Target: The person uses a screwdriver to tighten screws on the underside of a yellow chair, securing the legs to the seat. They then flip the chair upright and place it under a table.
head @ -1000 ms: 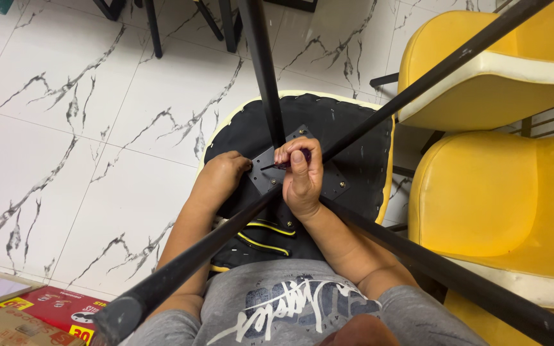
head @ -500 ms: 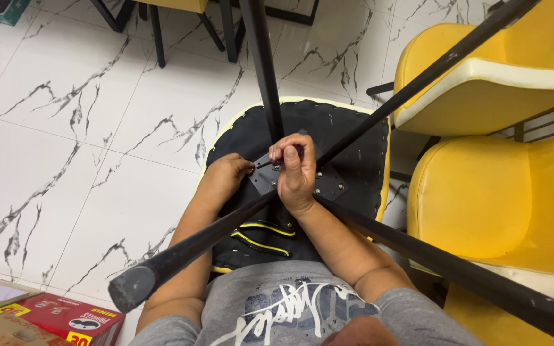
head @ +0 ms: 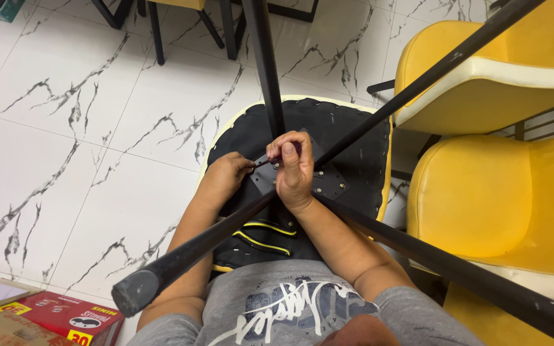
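Head view: an upturned chair seat (head: 354, 147), black underneath, lies on the marble floor (head: 65, 160), its black legs (head: 264, 64) rising toward the camera. At the seat's centre, the right hand (head: 295, 168) is closed around a small dark tool (head: 281, 158) over the metal mounting plate (head: 325, 182). The left hand (head: 229, 174), fingers curled, touches the plate's left edge. Yellow chairs (head: 495, 198) stand beside the seat's right edge.

A white marble-patterned tile floor (head: 78, 147) is filling the left and upper parts of the frame. An upturned chair (head: 354, 141) is lying on it at centre, yellow chairs (head: 501, 192) are standing at right, and a red carton (head: 65, 317) is sitting at lower left.
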